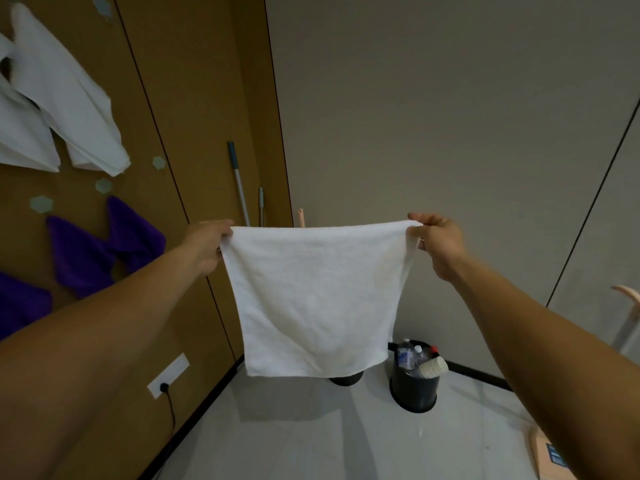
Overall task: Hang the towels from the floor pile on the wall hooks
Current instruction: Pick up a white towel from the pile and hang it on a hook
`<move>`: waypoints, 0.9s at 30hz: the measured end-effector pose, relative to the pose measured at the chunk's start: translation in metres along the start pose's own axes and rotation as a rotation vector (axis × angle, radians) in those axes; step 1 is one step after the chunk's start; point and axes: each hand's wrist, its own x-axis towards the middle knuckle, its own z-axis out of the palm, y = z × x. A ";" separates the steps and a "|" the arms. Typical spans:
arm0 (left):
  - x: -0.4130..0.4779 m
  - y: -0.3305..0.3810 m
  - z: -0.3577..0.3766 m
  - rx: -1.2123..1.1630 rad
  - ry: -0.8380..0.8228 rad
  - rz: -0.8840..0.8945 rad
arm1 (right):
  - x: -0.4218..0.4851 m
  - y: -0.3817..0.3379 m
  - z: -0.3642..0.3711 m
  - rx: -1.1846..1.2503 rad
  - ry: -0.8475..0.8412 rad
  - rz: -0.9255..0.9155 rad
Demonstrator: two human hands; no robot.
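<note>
A square white towel (315,299) hangs spread flat in front of me, held up by its two top corners. My left hand (207,245) pinches the top left corner and my right hand (438,242) pinches the top right corner. On the brown wall panel to the left, white towels (65,98) hang high up and purple towels (104,247) hang lower down. Small pale hexagonal hooks (41,204) dot that panel; one (104,185) sits bare above the purple towels. The floor pile is out of sight.
A black bin (414,389) with bottles and a paper cup stands in the corner, with a second dark base (346,378) behind the towel. Mop handles (239,181) lean against the brown wall. A wall socket (168,375) with a black cable sits low left.
</note>
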 end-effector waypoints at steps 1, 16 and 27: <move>0.001 -0.001 0.000 0.019 0.003 0.006 | 0.002 -0.001 0.002 -0.009 0.005 -0.002; 0.095 -0.018 -0.045 0.391 -0.004 0.049 | 0.071 0.014 0.108 -0.513 -0.236 -0.078; 0.181 0.006 -0.077 0.772 0.081 0.273 | 0.138 0.017 0.219 -0.717 -0.181 -0.270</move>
